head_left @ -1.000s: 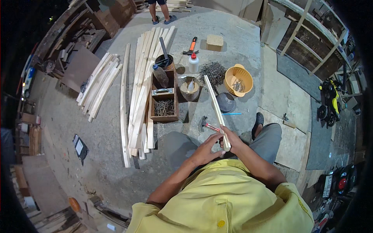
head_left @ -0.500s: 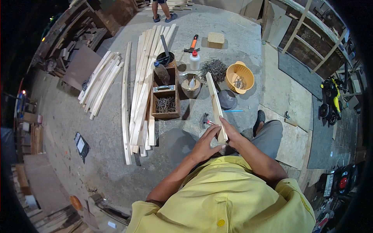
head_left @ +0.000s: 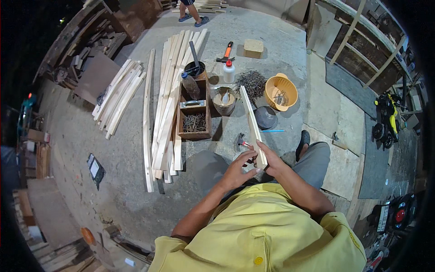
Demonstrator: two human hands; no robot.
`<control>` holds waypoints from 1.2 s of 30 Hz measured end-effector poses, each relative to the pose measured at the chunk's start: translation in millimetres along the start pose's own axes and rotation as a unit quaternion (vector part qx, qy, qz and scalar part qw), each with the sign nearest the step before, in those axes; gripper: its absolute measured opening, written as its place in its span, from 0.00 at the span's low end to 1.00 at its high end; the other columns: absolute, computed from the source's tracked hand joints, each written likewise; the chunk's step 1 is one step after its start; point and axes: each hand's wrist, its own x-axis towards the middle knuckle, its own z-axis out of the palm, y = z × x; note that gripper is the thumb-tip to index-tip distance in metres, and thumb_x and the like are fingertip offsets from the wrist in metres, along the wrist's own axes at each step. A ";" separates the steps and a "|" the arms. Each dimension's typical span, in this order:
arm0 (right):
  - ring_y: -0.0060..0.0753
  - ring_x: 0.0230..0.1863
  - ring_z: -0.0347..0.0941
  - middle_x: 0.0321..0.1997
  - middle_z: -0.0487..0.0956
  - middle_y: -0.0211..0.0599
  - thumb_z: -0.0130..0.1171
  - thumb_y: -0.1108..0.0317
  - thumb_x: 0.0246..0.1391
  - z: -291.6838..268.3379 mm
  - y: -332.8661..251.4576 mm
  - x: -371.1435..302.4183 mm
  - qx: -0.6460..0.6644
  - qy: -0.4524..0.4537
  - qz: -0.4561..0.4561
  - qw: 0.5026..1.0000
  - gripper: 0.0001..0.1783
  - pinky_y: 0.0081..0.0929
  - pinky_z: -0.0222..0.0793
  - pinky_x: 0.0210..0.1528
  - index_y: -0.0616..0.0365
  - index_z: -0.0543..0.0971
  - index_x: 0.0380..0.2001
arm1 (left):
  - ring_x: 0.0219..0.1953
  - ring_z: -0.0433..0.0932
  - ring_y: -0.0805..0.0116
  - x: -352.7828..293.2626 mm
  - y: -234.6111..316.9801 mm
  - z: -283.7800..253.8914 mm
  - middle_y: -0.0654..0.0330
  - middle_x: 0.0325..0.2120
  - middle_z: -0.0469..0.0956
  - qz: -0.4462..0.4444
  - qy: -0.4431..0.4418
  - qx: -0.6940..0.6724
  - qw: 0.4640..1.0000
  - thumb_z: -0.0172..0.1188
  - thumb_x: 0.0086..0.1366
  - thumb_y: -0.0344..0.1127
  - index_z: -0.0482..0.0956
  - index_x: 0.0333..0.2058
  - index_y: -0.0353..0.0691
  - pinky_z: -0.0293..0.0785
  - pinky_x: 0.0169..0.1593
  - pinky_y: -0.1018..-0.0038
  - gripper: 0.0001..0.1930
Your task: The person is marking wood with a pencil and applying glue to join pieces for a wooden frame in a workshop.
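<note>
A pale wooden board (head_left: pixel 250 120) points away from me, its near end just above my lap. My right hand (head_left: pixel 273 162) is closed round the right side of that end. From the left, my left hand (head_left: pixel 239 172) has its curled fingers against the board and its thumb by the end; part of this contact is hidden. Just left of the board, a hammer (head_left: pixel 242 141) with a red-marked handle lies on the floor. Beyond the board's right side sit a dark round lid-like disc (head_left: pixel 265 118) and a thin blue stick (head_left: pixel 273 131).
A wooden box of nails (head_left: pixel 195 134), a tin can (head_left: pixel 224 109) and a white bottle (head_left: pixel 229 72) stand ahead. Beyond are loose nails (head_left: pixel 251 84), a yellow basin (head_left: pixel 292 97), an orange-handled hammer (head_left: pixel 225 53) and a block (head_left: pixel 253 48). Long wooden strips (head_left: pixel 164 104) lie left. Another person's legs (head_left: pixel 192 10) show.
The board and both hands keep nearly the same place, with slight finger movement at the near end. At the far edge, the other person's feet have shifted slightly.
</note>
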 end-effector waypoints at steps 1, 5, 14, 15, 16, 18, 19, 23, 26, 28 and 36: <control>0.22 0.24 0.71 0.28 0.75 0.29 0.56 0.45 0.58 -1.0 -0.6 -2.3 0.020 -0.016 -0.003 1.000 0.27 0.20 0.69 0.27 0.59 0.76 0.47 | 0.56 0.69 0.61 0.8 1.6 -1.3 0.54 0.56 0.68 -0.012 -0.012 -0.016 1.000 0.64 0.59 0.33 0.66 0.60 0.41 0.68 0.56 0.69 0.30; 0.20 0.24 0.71 0.27 0.74 0.28 0.54 0.43 0.59 -6.1 1.3 -8.1 0.048 -0.042 0.002 0.998 0.30 0.20 0.70 0.27 0.60 0.74 0.49 | 0.55 0.70 0.65 2.2 0.6 -2.0 0.57 0.56 0.68 -0.044 -0.024 -0.080 0.996 0.62 0.63 0.34 0.67 0.59 0.42 0.70 0.53 0.70 0.26; 0.21 0.27 0.70 0.26 0.74 0.28 0.60 0.60 0.56 -4.7 4.4 -11.1 -0.103 0.053 -0.096 0.989 0.16 0.21 0.66 0.29 0.57 0.74 0.44 | 0.48 0.73 0.69 4.3 -2.1 -4.2 0.59 0.54 0.69 -0.088 -0.010 -0.133 0.987 0.60 0.64 0.34 0.68 0.58 0.42 0.71 0.49 0.73 0.24; 0.21 0.27 0.70 0.26 0.74 0.28 0.60 0.60 0.56 -4.9 5.0 -9.9 -0.103 0.052 -0.099 0.988 0.16 0.21 0.66 0.29 0.57 0.74 0.44 | 0.48 0.73 0.69 5.5 -1.3 -4.8 0.59 0.54 0.69 -0.085 -0.011 -0.132 0.988 0.60 0.64 0.34 0.68 0.58 0.42 0.71 0.49 0.73 0.24; 0.22 0.31 0.70 0.30 0.74 0.30 0.61 0.60 0.55 -2.1 4.7 -8.9 -0.156 0.072 -0.132 0.976 0.17 0.22 0.66 0.34 0.58 0.74 0.44 | 0.47 0.73 0.70 6.6 0.3 -6.9 0.60 0.52 0.71 -0.088 -0.002 -0.128 0.988 0.60 0.64 0.34 0.69 0.58 0.43 0.71 0.49 0.73 0.23; 0.26 0.42 0.68 0.39 0.75 0.36 0.62 0.61 0.53 5.5 5.5 -11.9 -0.211 0.091 -0.177 0.957 0.20 0.25 0.63 0.46 0.62 0.74 0.44 | 0.46 0.73 0.70 6.3 2.5 -10.2 0.60 0.51 0.72 -0.086 0.011 -0.120 0.989 0.60 0.64 0.34 0.69 0.57 0.43 0.71 0.48 0.73 0.22; 0.27 0.41 0.69 0.39 0.76 0.36 0.63 0.60 0.52 -0.9 8.7 -8.2 -0.267 0.094 -0.208 0.936 0.20 0.25 0.64 0.45 0.61 0.74 0.44 | 0.45 0.73 0.71 5.1 4.4 -11.0 0.60 0.49 0.73 -0.087 0.018 -0.129 0.988 0.60 0.64 0.34 0.70 0.57 0.43 0.71 0.48 0.74 0.22; 0.28 0.39 0.70 0.37 0.76 0.35 0.65 0.62 0.50 -16.4 20.9 8.1 -0.282 0.096 -0.235 0.925 0.20 0.28 0.66 0.45 0.62 0.74 0.42 | 0.44 0.73 0.74 8.5 -2.5 -16.7 0.61 0.45 0.75 -0.069 0.051 -0.127 0.988 0.59 0.65 0.35 0.70 0.56 0.43 0.70 0.48 0.75 0.21; 0.28 0.38 0.70 0.35 0.77 0.35 0.65 0.63 0.49 -24.1 14.1 13.0 -0.336 0.122 -0.264 0.896 0.19 0.27 0.67 0.43 0.63 0.75 0.40 | 0.41 0.74 0.75 11.7 -8.1 -24.1 0.61 0.40 0.77 -0.070 0.075 -0.104 0.989 0.58 0.66 0.36 0.70 0.57 0.43 0.70 0.45 0.77 0.21; 0.37 0.37 0.75 0.34 0.79 0.42 0.67 0.60 0.45 -44.1 14.1 32.7 -0.400 0.166 -0.266 0.861 0.23 0.33 0.69 0.43 0.64 0.75 0.41 | 0.39 0.74 0.76 17.0 0.1 -33.2 0.63 0.36 0.78 -0.071 0.094 -0.118 0.986 0.58 0.66 0.35 0.70 0.56 0.43 0.70 0.43 0.78 0.20; 0.58 0.47 0.75 0.43 0.79 0.56 0.66 0.56 0.40 -70.9 13.9 82.6 -0.559 0.280 -0.211 0.752 0.29 0.47 0.70 0.49 0.64 0.75 0.44 | 0.34 0.76 0.77 26.0 13.0 -62.2 0.60 0.33 0.78 -0.066 0.147 -0.134 0.978 0.59 0.65 0.33 0.69 0.56 0.41 0.72 0.40 0.80 0.21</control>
